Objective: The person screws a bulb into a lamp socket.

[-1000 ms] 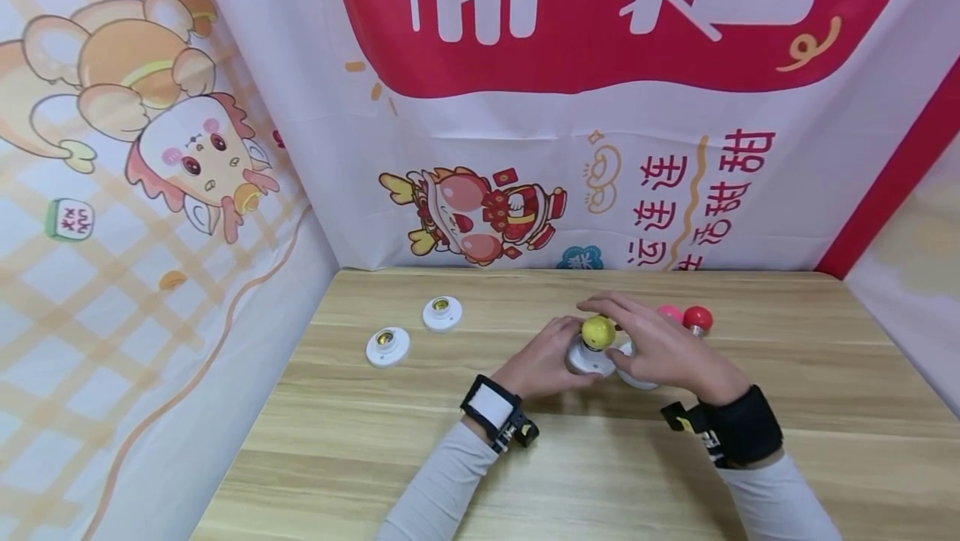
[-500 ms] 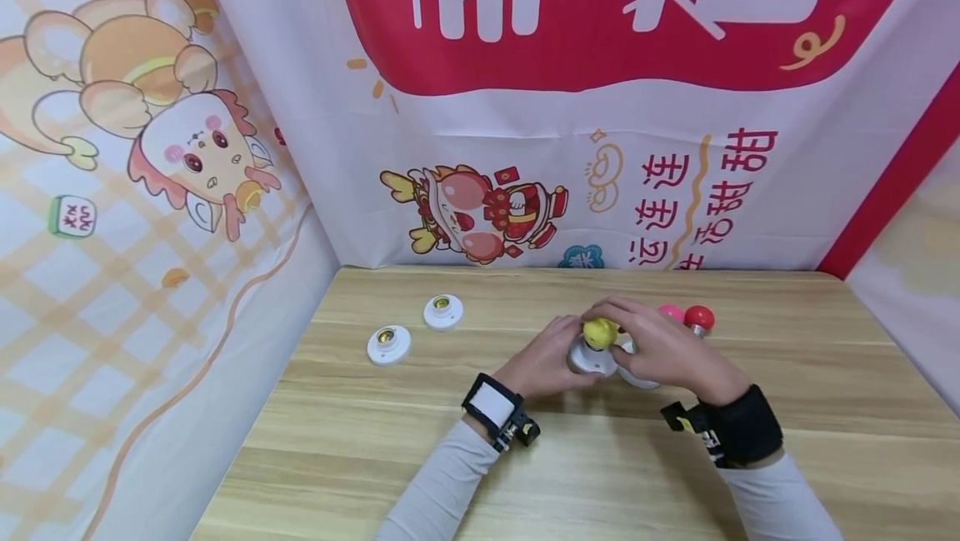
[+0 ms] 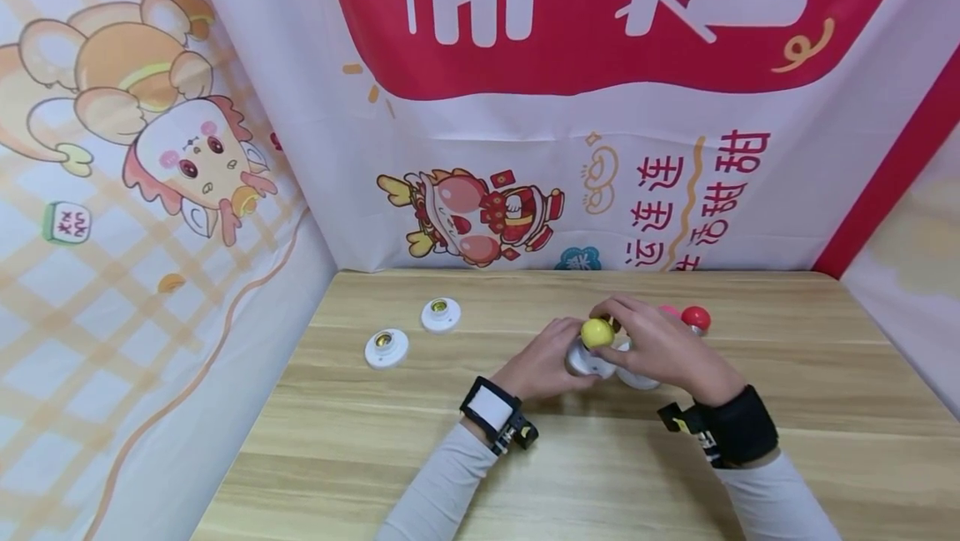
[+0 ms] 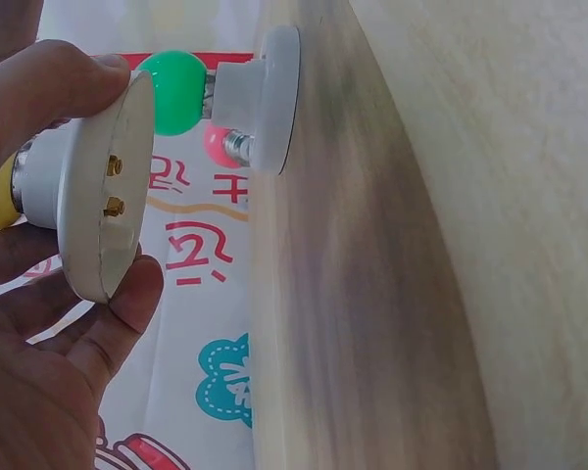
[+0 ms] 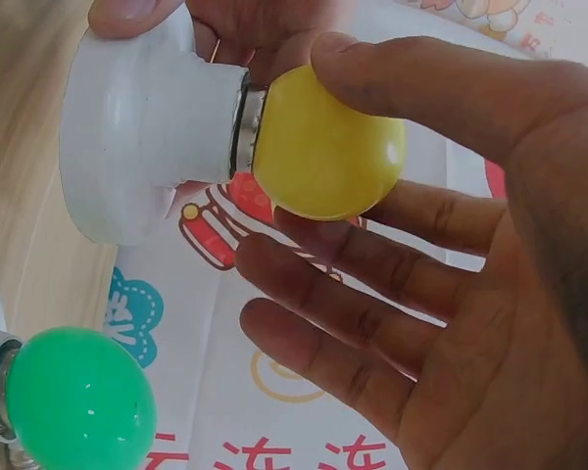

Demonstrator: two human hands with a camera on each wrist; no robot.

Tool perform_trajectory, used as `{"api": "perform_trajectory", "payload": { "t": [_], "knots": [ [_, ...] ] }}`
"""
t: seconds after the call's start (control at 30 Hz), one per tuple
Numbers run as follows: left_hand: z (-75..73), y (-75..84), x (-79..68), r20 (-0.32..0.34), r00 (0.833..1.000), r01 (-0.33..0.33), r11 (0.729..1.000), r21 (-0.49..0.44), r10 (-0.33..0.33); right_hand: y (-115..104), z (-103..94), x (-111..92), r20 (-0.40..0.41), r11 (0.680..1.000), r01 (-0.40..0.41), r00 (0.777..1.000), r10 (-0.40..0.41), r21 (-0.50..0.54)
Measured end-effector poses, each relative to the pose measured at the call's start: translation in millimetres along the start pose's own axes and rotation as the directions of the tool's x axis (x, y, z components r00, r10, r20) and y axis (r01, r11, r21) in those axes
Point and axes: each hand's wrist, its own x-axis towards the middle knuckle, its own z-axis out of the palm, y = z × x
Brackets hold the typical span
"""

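My left hand (image 3: 547, 362) grips a round white lamp holder (image 4: 86, 206) by its rim, thumb on one side and fingers on the other. Two brass screws show on its underside in the left wrist view, so it is lifted off the table. A yellow light bulb (image 5: 328, 147) sits in the holder's socket, with a band of its metal base visible at the collar. My right hand (image 3: 660, 345) pinches the bulb between thumb and index finger, while the other fingers extend beside it. Close by, a green bulb (image 5: 78, 401) stands in another white holder (image 4: 279, 98).
Two white lamp holders with bare brass sockets, a nearer one (image 3: 386, 349) and a farther one (image 3: 440, 318), rest on the left of the wooden table (image 3: 360, 449). Behind my right hand lie a red bulb (image 3: 696, 318) and a pink bulb (image 4: 219, 145). A printed cloth (image 3: 465, 124) hangs behind.
The right hand's thumb and fingers have shifted around the yellow bulb, closing on it and then changing position. The left hand keeps its hold on the lamp holder.
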Motion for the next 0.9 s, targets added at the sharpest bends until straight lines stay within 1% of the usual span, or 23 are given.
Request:
{"api": "perform_trajectory", "payload": {
  "t": [0.3, 0.47, 0.57, 0.77, 0.83, 0.9],
  "knots": [
    [2.0, -1.2, 0.1, -0.010, 1.000, -0.016, 1.000, -0.009, 0.016, 0.3, -0.9, 0.2, 0.005, 0.999, -0.029, 1.000, 0.029, -0.037],
    [0.8, -1.3, -1.3, -0.001, 1.000, 0.002, 1.000, -0.014, -0.002, -1.3, -4.2, -0.3, 0.029, 0.999, -0.043, 0.999, 0.044, -0.030],
    [-0.6, -0.7, -2.0, 0.002, 1.000, 0.017, 1.000, -0.011, -0.017, -2.1, -7.1, -1.2, 0.041, 1.000, -0.017, 0.999, 0.017, 0.003],
    [-2.0, 0.1, -2.1, 0.011, 0.999, 0.031, 0.999, -0.032, -0.031, -2.0, -9.1, -0.6, 0.061, 0.997, 0.072, 0.995, -0.075, 0.041],
    [-1.9, 0.0, -2.2, 0.013, 0.999, 0.034, 0.999, -0.036, -0.034, -1.4, -8.0, -0.1, 0.067, 0.995, 0.087, 0.994, -0.089, 0.041],
    [-1.7, -0.2, -2.2, 0.013, 0.999, 0.039, 0.999, -0.034, -0.039, -1.0, -6.9, 0.2, 0.074, 0.995, 0.085, 0.993, -0.088, 0.044]
  ]
}}
